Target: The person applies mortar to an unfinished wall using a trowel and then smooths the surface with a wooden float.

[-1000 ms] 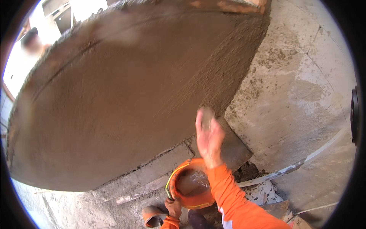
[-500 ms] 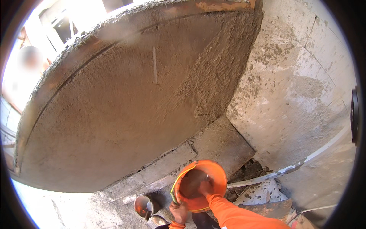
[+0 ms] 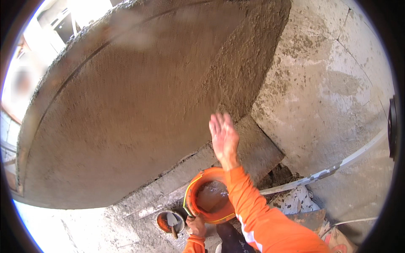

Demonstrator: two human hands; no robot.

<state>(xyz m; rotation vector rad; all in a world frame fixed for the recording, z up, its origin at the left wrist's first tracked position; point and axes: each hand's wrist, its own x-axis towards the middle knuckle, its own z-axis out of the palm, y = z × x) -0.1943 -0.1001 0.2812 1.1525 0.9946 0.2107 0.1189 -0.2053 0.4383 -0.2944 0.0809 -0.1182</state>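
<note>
My right hand (image 3: 224,137) is raised in front of the lower right of the grey plastered wall (image 3: 126,118). Its fingers are stretched out with nothing in them; whether they touch the wall I cannot tell. Below it, a round orange bucket (image 3: 222,211) holds murky brown water (image 3: 211,195). Closed at the bucket's near left side, my left hand (image 3: 196,225) grips its yellow handle (image 3: 185,198). Left of that hand stands a smaller bucket (image 3: 162,222) with a trowel (image 3: 172,220) leaning in it.
A rougher mortar band (image 3: 249,55) borders a pale, spattered wall (image 3: 325,84) on the right. Mortar-covered boards (image 3: 257,145) run along the wall's foot. A long pale strip (image 3: 314,189) crosses at right. A blurred person (image 3: 23,80) is at the far left.
My right hand has come out of the bucket's water and moved up toward the wall, opening. My left hand stays on the bucket, which sits slightly further left in view. The trowel now shows in the small bucket.
</note>
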